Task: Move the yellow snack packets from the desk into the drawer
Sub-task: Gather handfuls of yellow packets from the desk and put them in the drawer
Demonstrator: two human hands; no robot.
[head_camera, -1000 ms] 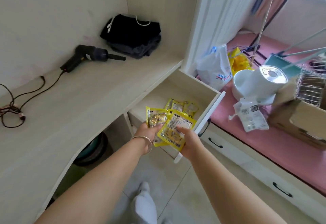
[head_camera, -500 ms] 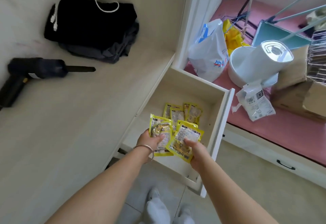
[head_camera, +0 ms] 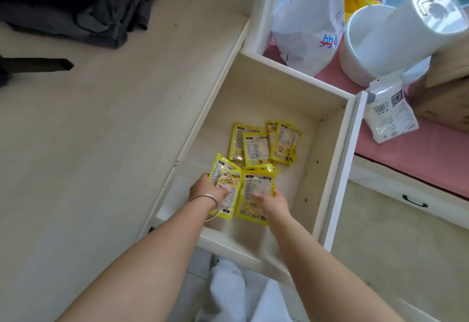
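Each hand pinches light, crinkly yellow packets (slippery film, I'd guess) by the edges: left hand (head_camera: 206,188), right hand (head_camera: 272,202), over the drawer (head_camera: 327,169).

Both forearms reach forward and down, near parallel. Left hand (head_camera: 206,189), bangle (head_camera: 210,206) at wrist, fingers curled, thumb pinching. Right hand (head_camera: 272,203) likewise, thumb (head_camera: 258,197) pressed on top.

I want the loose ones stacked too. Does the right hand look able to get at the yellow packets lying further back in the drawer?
Probably yes, once freed: the right hand is gripping a held packet inside the open drawer, and nothing stands between it and the loose packets just beyond.
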